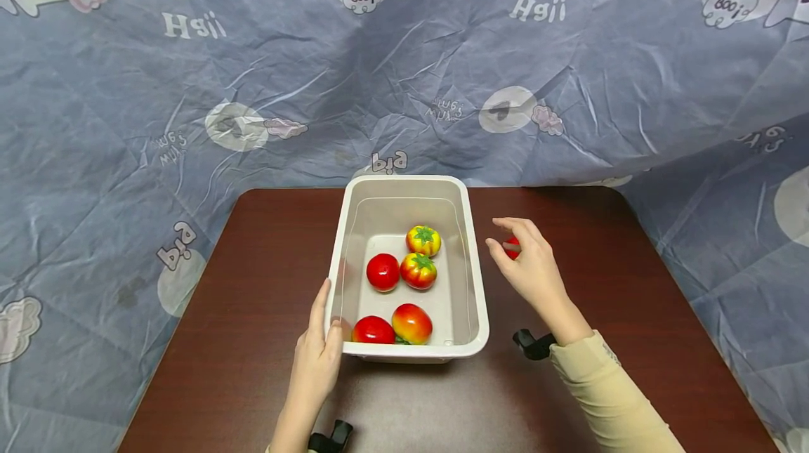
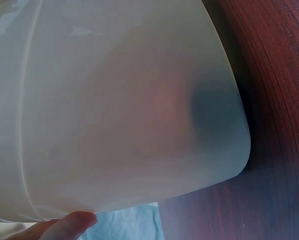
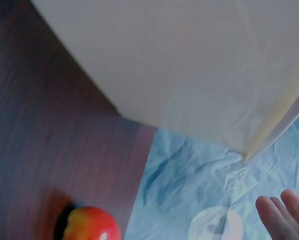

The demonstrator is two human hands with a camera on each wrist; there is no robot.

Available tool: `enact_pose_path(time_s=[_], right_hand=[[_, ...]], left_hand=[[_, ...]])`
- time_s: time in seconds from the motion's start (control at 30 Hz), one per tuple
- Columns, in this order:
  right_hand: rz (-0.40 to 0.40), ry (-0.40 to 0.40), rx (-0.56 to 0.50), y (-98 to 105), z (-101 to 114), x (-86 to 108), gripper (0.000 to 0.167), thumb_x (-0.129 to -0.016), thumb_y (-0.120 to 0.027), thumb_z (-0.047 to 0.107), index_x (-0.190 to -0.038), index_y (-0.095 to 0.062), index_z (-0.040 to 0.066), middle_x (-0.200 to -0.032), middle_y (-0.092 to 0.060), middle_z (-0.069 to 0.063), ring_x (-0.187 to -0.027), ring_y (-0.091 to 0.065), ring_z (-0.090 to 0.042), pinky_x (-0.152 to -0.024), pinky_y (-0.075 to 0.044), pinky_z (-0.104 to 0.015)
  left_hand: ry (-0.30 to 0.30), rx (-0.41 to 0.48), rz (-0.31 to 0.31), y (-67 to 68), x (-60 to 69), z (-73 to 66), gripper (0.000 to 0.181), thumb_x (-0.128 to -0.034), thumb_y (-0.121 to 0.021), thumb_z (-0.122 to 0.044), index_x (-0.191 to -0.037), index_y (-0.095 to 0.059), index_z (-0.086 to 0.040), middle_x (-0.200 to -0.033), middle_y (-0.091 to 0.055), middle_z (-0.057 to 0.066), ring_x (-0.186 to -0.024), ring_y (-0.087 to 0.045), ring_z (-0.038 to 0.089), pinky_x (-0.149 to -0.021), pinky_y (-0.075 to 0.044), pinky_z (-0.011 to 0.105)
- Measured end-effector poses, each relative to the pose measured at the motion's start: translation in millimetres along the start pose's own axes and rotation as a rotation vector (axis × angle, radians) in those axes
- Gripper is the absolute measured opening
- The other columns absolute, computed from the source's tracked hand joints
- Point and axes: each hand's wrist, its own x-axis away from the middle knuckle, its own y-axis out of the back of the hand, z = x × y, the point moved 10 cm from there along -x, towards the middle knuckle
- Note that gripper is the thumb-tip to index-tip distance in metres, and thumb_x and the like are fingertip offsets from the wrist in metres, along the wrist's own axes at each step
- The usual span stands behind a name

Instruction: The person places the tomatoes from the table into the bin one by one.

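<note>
My left hand holds the near left corner of a white plastic bin, thumb at the rim and a finger stretched along the outer side. In the left wrist view, fingertips touch the edge of the bin. Inside lie two red tomatoes, two yellow-and-red ones with green tops, and a red-orange fruit at the near end. To the right of the bin, my right hand hovers with spread fingers over a red fruit, mostly hidden. The right wrist view shows a red-and-yellow fruit on the table, apart from the fingertips.
The bin stands on a dark brown wooden table with rounded far corners. A blue-grey printed cloth hangs behind it and along its sides. Black straps sit at both wrists.
</note>
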Motion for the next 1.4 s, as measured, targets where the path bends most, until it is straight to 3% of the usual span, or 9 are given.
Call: enact_pose_path(time_s=[0.23, 0.43, 0.63, 1.07, 1.4], right_hand=[[0.004, -0.069, 0.070, 1.8, -31.7, -0.1, 0.034, -0.091, -0.066, 0.016, -0.122, -0.064, 0.003, -0.119, -0.060, -0.018, -0.088, -0.069, -0.035, -0.083, -0.053, -0.050], [0.049, -0.149, 0.133, -5.7, -61.2, 2.7, 0.035, -0.092, -0.062, 0.017, -0.124, -0.063, 0.003, -0.121, -0.058, -0.020, -0.097, -0.063, -0.037, -0.086, -0.050, -0.052], [0.105, -0.201, 0.186, -14.8, -85.3, 6.8, 0.037, -0.090, -0.063, 0.013, -0.125, -0.061, 0.002, -0.122, -0.056, -0.023, -0.102, -0.058, -0.043, -0.087, -0.050, -0.057], [0.215, -0.246, 0.296, -37.0, -128.6, 9.2, 0.049, -0.086, -0.068, 0.012, -0.130, -0.053, -0.006, -0.129, -0.046, -0.033, -0.116, -0.042, -0.050, -0.096, -0.042, -0.063], [0.276, -0.253, 0.310, -46.7, -145.1, 4.7, 0.058, -0.083, -0.069, 0.011, -0.133, -0.047, -0.008, -0.135, -0.038, -0.036, -0.125, -0.032, -0.056, -0.099, -0.038, -0.067]], left_hand=[[-0.003, -0.011, -0.004, 0.2, -0.8, -0.4, 0.064, -0.0943, -0.045, -0.010, -0.153, -0.033, -0.032, -0.130, -0.063, 0.015, -0.099, -0.065, 0.032, -0.078, -0.053, 0.051], [-0.008, -0.015, -0.007, 0.4, -0.7, -1.0, 0.064, -0.0941, -0.045, -0.010, -0.153, -0.034, -0.031, -0.125, -0.065, 0.015, -0.098, -0.065, 0.031, -0.078, -0.053, 0.051], [-0.011, -0.009, -0.005, -0.1, -0.7, -1.5, 0.064, -0.0942, -0.045, -0.010, -0.153, -0.033, -0.032, -0.132, -0.062, 0.014, -0.099, -0.065, 0.031, -0.079, -0.053, 0.051], [-0.016, -0.008, -0.001, 0.6, -0.3, -2.2, 0.064, -0.0938, -0.046, -0.010, -0.153, -0.034, -0.032, -0.131, -0.062, 0.014, -0.097, -0.065, 0.030, -0.077, -0.053, 0.049], [-0.019, -0.020, -0.004, 0.3, -0.8, -3.3, 0.064, -0.0941, -0.045, -0.009, -0.153, -0.033, -0.031, -0.137, -0.060, 0.013, -0.103, -0.065, 0.032, -0.082, -0.053, 0.053]])
